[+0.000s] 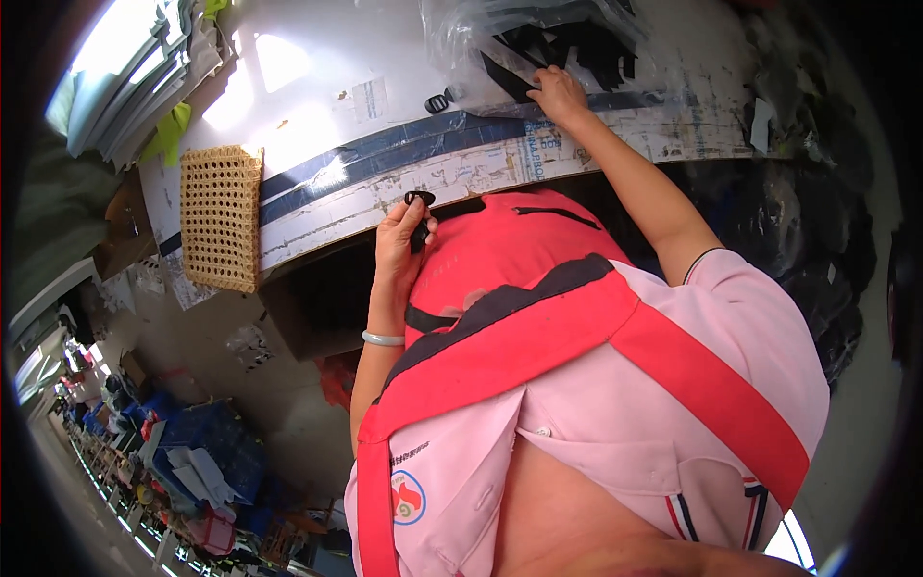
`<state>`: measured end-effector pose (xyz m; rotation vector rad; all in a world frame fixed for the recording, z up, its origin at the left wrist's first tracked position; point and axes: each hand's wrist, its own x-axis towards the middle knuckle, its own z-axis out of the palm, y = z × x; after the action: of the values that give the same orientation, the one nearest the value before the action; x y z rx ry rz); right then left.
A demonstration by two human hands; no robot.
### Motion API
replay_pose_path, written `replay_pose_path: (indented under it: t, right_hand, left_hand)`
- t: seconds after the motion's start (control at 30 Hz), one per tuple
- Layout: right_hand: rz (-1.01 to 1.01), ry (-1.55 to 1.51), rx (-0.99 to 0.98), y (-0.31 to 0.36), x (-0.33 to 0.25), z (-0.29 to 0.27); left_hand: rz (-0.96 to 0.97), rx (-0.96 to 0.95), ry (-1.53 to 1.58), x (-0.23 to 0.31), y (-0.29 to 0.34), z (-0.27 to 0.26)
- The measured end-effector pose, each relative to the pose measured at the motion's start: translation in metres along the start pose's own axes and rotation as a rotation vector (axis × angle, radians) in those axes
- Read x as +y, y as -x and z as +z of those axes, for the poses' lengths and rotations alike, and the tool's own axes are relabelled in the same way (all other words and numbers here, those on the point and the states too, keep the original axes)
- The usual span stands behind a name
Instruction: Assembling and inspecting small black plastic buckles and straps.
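My left hand [399, 240] is closed at the table's near edge, in front of the red apron. It grips a small black buckle [420, 197]; more black material shows lower between the fingers, its shape partly hidden. Stretched forward to the right, my right hand [561, 96] has its fingertips closed at the end of a black strap [508, 79]. That strap lies with several other black strips at the opening of a clear plastic bag [460, 38]. On the table, left of the bag, lies another black buckle [438, 102] with a slotted middle.
The white table [327, 58] has blue tape bands and worn tape along its front edge. A woven cane panel [221, 216] overhangs its left corner. Stacked grey sheets [130, 87] stand at the far left. Dark plastic bags [788, 250] sit at right; a blue crate [216, 447] stands on the floor behind left.
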<state>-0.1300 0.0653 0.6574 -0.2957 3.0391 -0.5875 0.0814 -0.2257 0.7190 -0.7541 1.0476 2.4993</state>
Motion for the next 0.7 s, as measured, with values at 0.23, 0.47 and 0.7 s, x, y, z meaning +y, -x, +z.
replay_pose_path:
  t: [0.23,0.47,0.7]
  right_hand:
    - [0.08,-0.164,0.003,0.005,0.017,-0.005]
    - [-0.092,-0.777,0.174,0.012,-0.048,-0.105]
    - [0.007,-1.141,-0.801,0.06,-0.159,-0.106]
  left_hand:
    - [0.011,0.001,-0.135,0.011,0.004,0.017]
    - [0.178,0.02,-0.288,0.017,0.009,0.019]
    - [0.346,0.124,-0.513,0.038,0.02,0.049]
